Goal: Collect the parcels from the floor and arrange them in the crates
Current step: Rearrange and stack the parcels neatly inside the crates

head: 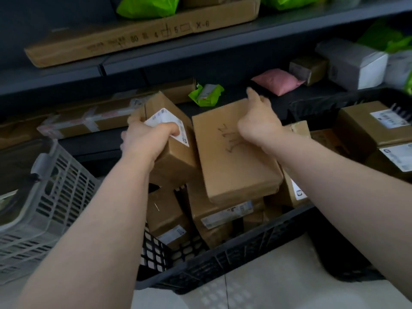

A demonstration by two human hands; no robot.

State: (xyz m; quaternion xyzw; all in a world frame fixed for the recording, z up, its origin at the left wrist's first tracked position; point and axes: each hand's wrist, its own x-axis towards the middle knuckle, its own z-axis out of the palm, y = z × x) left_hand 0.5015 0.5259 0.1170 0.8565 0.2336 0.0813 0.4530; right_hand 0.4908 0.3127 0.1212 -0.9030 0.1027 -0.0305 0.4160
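Observation:
A black plastic crate (234, 253) on the floor holds several cardboard parcels. My left hand (145, 137) grips a small brown box with a white label (171, 152), tilted above the crate's left side. My right hand (258, 121) holds the far edge of a flat brown parcel with handwriting (229, 161), which lies tilted on top of the other parcels. Beneath them lie more labelled boxes (223, 215).
A grey plastic basket (51, 197) stands at the left. A second black crate (347, 99) with labelled boxes (374, 126) sits at the right. Dark shelves (200, 47) behind carry long cartons, green bags and a pink bag (278, 81). Pale floor tiles (267, 286) lie in front.

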